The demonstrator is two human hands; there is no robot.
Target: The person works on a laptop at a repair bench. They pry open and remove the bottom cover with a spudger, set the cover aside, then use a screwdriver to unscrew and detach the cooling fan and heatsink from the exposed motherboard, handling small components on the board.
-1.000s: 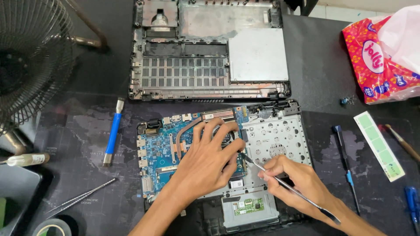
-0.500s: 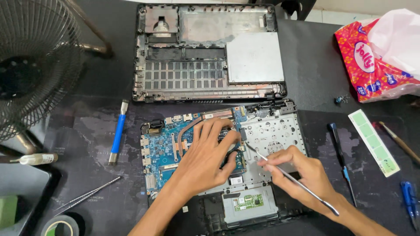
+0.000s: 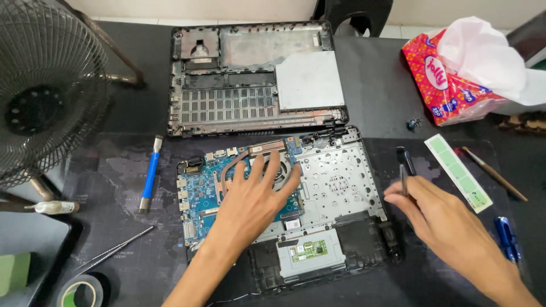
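Under my left hand point(image 3: 250, 207), fingers spread flat and gripping nothing, lies the blue motherboard point(image 3: 200, 193) of the opened laptop base point(image 3: 341, 187). Right of that palm, my right hand point(image 3: 441, 219) hovers off the chassis edge, fingers pinched narrow on a thin metal tool point(image 3: 403, 185), with a black screwdriver point(image 3: 405, 158) just beyond its fingertips.

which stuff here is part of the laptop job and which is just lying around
In hand:
- opened laptop base with blue circuit board, under the flat left hand
- thin metal probe with dark handle, pinched by the right hand

Lying about:
- removed grey bottom cover
- blue-handled tool
- metal tweezers
- red tissue pack
- wire fan
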